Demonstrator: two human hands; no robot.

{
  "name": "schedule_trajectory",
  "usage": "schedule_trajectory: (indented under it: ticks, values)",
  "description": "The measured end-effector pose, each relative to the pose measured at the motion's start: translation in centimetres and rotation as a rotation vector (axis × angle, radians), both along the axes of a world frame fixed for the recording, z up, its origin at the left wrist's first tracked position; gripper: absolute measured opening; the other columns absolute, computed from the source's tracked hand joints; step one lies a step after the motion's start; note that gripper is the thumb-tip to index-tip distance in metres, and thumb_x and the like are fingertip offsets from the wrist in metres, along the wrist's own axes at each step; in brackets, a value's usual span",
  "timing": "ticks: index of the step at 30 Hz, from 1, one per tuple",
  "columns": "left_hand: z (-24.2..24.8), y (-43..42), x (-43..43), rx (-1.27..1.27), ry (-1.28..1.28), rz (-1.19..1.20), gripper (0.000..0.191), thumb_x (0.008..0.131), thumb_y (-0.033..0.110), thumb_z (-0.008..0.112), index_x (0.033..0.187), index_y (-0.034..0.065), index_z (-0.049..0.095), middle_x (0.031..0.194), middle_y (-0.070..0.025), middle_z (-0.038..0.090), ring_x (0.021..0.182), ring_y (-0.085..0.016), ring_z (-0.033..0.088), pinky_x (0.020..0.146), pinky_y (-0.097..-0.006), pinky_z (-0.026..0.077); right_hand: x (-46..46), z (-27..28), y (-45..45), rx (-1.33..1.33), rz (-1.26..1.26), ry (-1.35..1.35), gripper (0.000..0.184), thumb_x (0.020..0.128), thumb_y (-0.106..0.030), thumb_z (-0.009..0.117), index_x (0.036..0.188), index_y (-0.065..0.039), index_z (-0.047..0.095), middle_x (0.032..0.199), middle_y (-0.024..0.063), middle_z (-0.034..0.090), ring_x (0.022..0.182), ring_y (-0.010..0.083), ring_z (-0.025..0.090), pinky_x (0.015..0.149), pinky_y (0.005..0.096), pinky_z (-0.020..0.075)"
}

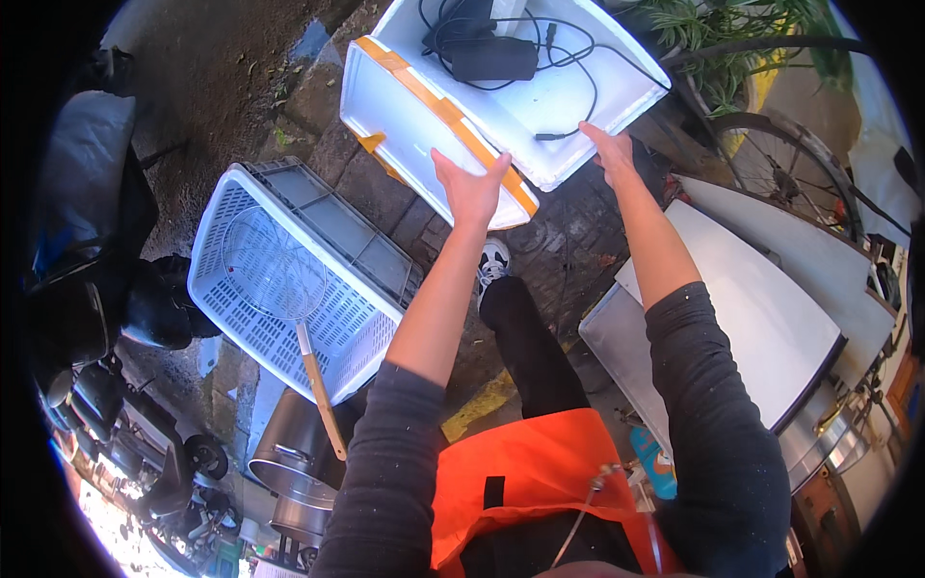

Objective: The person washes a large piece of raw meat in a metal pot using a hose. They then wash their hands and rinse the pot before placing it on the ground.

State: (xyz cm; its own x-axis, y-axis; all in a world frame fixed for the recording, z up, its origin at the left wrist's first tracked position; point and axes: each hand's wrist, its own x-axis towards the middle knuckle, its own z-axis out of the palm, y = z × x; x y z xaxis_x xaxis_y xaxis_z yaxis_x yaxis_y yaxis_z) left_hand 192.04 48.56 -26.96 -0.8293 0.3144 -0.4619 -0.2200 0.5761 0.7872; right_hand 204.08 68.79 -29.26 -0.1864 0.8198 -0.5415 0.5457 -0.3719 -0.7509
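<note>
A white foam box [571,155] stands in front of me, its inside facing up. Inside lie a black power adapter [495,59] and a looped black cable [597,87], whose plug [551,136] rests near the close end. My right hand [614,153] holds the box's near right wall, one finger over the rim. Against the box's left side leans a white foam lid [405,119] edged with orange-brown tape. My left hand [473,184] is at the lid's near end, thumb and a finger spread; its other fingers are hidden, and a grip cannot be made out.
At left, a white plastic basket [347,325] holds a wire-mesh skimmer [274,264] beside a grey crate [340,217]. Metal pots [289,448] stand below it. White panels [751,303] and a bicycle wheel [780,170] flank the right, with plants [712,36] beyond.
</note>
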Motion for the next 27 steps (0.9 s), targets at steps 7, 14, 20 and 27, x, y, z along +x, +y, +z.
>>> schedule_trajectory:
  ticks: [7, 14, 20, 27]
  values:
    - [-7.7, 0.5, -2.6, -0.345, -0.165, 0.251, 0.09, 0.063, 0.035, 0.079, 0.13, -0.0067, 0.036, 0.112, -0.0201, 0.059, 0.105, -0.03, 0.057, 0.091, -0.0351, 0.042, 0.1, -4.0, -6.2, 0.148, -0.202, -0.074, 0.057, 0.06, -0.009, 0.069, 0.112, 0.003, 0.048, 0.102, 0.0241, 0.06, 0.096, 0.0398, 0.057, 0.085, 0.0409, 0.0453]
    - [-1.7, -8.4, -4.2, -0.128, 0.053, 0.09, 0.033, 0.074, 0.011, 0.063, 0.102, -0.0064, 0.058, 0.092, -0.0126, 0.065, 0.08, -0.019, 0.062, 0.073, -0.0312, 0.049, -0.6, -5.1, -12.0, -0.096, -0.447, -0.03, 0.054, 0.063, -0.007, 0.064, 0.113, 0.003, 0.05, 0.106, 0.0204, 0.059, 0.101, 0.0334, 0.056, 0.087, 0.0374, 0.0427]
    - [9.1, -1.4, -7.0, -0.031, 0.199, 0.063, 0.033, 0.076, 0.015, 0.062, 0.099, -0.0079, 0.057, 0.091, -0.0135, 0.065, 0.079, -0.02, 0.062, 0.072, -0.0299, 0.048, 0.4, -6.1, -7.1, -0.125, -0.382, -0.049, 0.05, 0.065, 0.001, 0.06, 0.113, 0.007, 0.05, 0.105, 0.0183, 0.06, 0.096, 0.0255, 0.059, 0.083, 0.0323, 0.0449]
    - [15.4, 3.8, -10.3, 0.107, 0.24, 0.069, 0.033, 0.08, 0.012, 0.062, 0.104, -0.0092, 0.057, 0.096, -0.0135, 0.063, 0.08, -0.017, 0.062, 0.073, -0.0279, 0.049, -2.4, -2.9, -7.5, 0.067, -0.183, -0.134, 0.059, 0.065, -0.012, 0.061, 0.121, -0.002, 0.046, 0.105, 0.0215, 0.06, 0.1, 0.0386, 0.056, 0.088, 0.0426, 0.0418]
